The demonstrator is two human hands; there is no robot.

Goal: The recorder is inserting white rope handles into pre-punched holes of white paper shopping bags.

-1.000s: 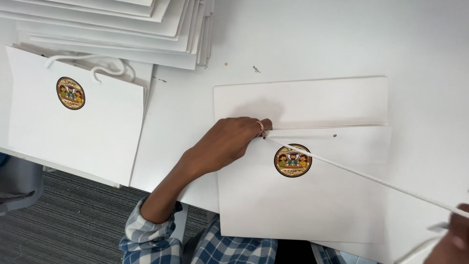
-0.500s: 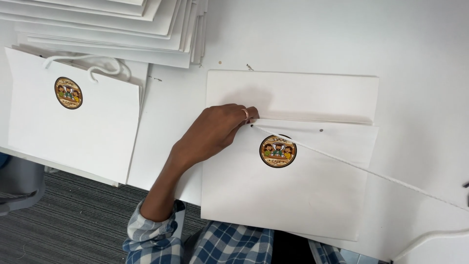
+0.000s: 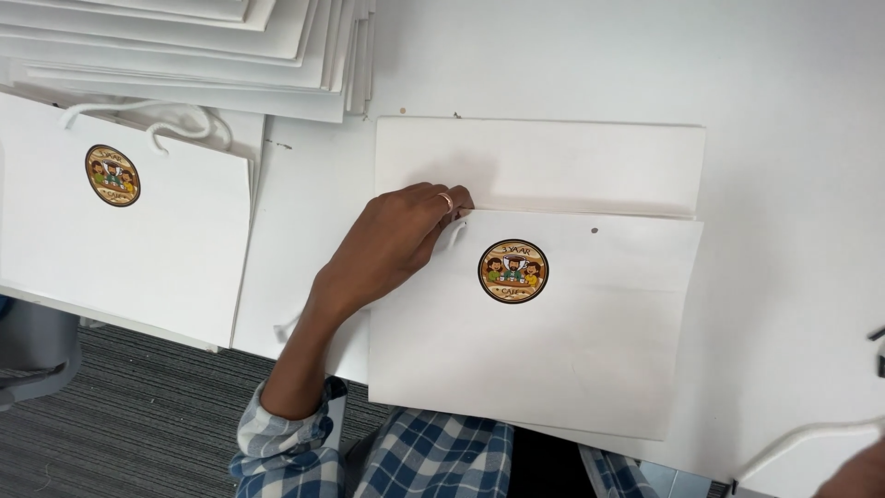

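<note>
A flat white paper bag (image 3: 544,341) lies on the white table (image 3: 784,138), directly in front of the person, its lower edge overhanging the near table edge above a blue checked shirt (image 3: 433,461). The bag carries a round brown sticker (image 3: 513,271) near its upper middle, and a small punched hole (image 3: 594,231) sits close to the top edge at the right. The top flap (image 3: 553,166) is folded open away from the person. The left hand (image 3: 392,244) rests palm down on the bag's upper left corner, fingertips (image 3: 456,205) pinched together at the top edge (what they pinch cannot be told; a short white loop shows just below them). The right hand (image 3: 853,475) shows only as a sliver at the lower right corner, so its grip cannot be told; a white cord (image 3: 802,438) curves just beside it. Bare table lies open right of and beyond the bag. To the left lies a second stickered bag (image 3: 129,249) with cord handles; a stack of flat white bags (image 3: 184,46) fills the far left corner.
</note>
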